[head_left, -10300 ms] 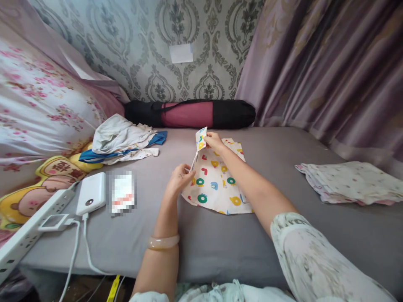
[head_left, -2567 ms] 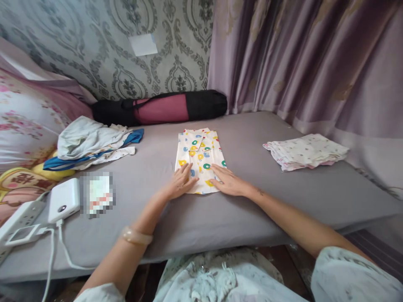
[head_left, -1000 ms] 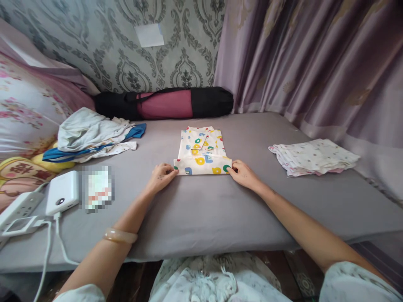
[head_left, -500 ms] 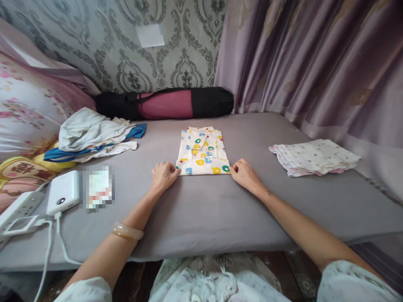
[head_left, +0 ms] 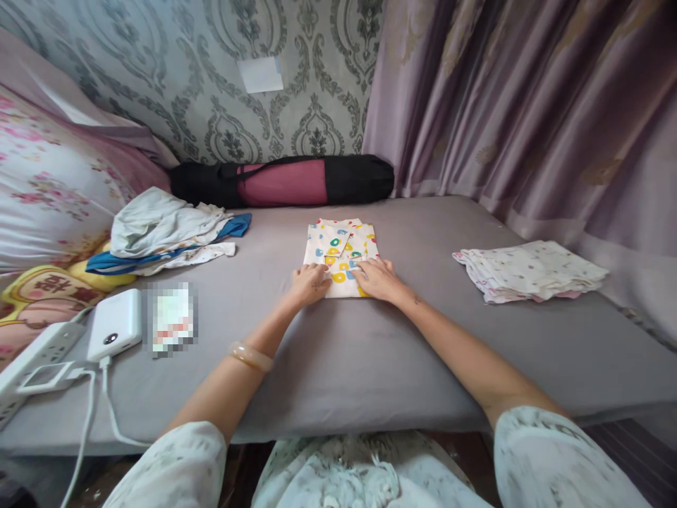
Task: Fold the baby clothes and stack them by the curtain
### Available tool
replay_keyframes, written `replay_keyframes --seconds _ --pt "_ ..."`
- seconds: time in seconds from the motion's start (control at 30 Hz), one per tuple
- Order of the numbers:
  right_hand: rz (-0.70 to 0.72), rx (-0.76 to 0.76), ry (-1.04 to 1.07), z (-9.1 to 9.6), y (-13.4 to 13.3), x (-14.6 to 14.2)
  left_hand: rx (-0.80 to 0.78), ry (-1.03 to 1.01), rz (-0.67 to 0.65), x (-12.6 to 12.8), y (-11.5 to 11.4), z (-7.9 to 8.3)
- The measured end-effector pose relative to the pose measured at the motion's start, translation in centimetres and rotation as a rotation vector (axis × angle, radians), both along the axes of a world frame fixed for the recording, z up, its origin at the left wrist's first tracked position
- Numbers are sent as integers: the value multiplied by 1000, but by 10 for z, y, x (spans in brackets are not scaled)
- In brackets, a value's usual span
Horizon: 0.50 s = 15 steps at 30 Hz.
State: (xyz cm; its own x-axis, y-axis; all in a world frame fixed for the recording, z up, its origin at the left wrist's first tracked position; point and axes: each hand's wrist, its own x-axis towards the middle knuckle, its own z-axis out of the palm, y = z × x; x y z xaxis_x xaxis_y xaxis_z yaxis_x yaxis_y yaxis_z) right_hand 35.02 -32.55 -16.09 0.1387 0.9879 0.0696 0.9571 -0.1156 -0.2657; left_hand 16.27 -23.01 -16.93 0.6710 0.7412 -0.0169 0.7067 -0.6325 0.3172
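Note:
A small white garment (head_left: pixel 343 248) with yellow, green and blue prints lies folded flat in front of me on the grey-covered surface (head_left: pixel 338 367). My left hand (head_left: pixel 312 283) rests palm down on its near left part, fingers stretched forward over the cloth. On the near right part lies my right hand (head_left: pixel 376 279), also flat with its fingers reaching inward. Neither hand grips the fabric. Part of the garment's near edge shows between the two hands; its near corners are covered.
To the right sits a stack of folded white patterned cloths (head_left: pixel 532 269). Rumpled clothes (head_left: pixel 163 229) lie at the left, with a white power bank (head_left: pixel 115 324), a power strip (head_left: pixel 32 363) and cables nearer me. A long black and maroon bag (head_left: pixel 283 181) lies along the wall.
Both hands have let go of the garment's near corners and moved inward onto its top, their fingers now laid flat. The view has shifted slightly.

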Motion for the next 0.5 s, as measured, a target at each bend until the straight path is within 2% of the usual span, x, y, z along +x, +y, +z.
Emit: replay_keyframes --seconds 0.17,0.33,0.4,0.5 --pt "34 20 20 -9 6 2 -44 27 -36 7 4 -1" --pt "163 98 114 -17 3 9 -48 -43 -30 7 4 -3" --pt "191 134 111 -17 1 9 -9 -78 -35 8 0 -4" --pt "95 238 29 -13 -6 3 150 -141 1 6 -10 -1"
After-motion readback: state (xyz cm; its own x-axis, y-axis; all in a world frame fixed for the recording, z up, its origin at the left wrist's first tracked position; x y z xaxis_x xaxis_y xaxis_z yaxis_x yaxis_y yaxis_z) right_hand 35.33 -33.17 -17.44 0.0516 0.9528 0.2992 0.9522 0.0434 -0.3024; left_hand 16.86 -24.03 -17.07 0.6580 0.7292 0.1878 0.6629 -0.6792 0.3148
